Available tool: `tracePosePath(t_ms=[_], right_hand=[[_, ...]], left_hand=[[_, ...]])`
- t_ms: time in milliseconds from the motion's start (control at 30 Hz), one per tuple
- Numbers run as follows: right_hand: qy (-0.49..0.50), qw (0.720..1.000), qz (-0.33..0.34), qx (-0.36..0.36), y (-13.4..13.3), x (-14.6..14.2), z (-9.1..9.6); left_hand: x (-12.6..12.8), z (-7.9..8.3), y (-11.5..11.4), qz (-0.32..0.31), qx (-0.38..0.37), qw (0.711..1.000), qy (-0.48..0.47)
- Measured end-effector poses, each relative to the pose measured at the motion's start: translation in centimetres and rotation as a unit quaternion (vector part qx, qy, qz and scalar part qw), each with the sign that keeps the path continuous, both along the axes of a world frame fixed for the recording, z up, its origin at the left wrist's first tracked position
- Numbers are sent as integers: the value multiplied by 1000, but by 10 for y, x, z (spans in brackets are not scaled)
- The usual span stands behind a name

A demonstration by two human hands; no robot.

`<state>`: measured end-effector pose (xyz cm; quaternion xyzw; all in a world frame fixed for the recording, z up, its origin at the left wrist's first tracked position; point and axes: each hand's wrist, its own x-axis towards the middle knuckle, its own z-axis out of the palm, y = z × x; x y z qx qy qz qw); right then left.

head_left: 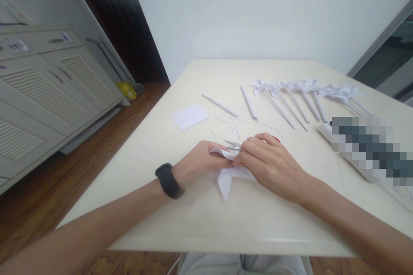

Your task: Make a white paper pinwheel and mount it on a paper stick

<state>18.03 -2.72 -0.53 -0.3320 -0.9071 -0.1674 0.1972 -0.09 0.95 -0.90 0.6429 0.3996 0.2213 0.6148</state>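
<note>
Near the table's front middle, both hands pinch a sheet of white paper [226, 183] cut and partly curled like a pinwheel. My left hand [206, 156], with a black band on the wrist, is closed on its left side, where a flap bends up. From the right, my right hand [266, 161] grips the same paper with bent fingers, hiding its middle. Just beyond the fingers lie scissors [231, 144], their blades pointing left; a bit of red handle shows behind my right hand.
Several white paper pinwheels [309, 88] on rolled sticks lie at the back right. Two loose paper rolls [219, 105], a square of paper [190, 117] and thin paper scraps [235, 126] lie beyond my hands. A blurred-out item [371, 150] is at the right.
</note>
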Motion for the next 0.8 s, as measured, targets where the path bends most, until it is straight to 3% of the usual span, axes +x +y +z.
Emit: tracePosePath(t_ms=[300,500,800], right_hand=[[-8,999,22,-22,1,0,-4],[49,994,5,-94,-1,2,6],[89,993,-9,-77,0,3,5]], left_hand=[[-2,6,-1,-17,-12,999,-33],[-2,3,-2,-5,-4,999,-38],[-2,5,0,-1,7,1000,-6]])
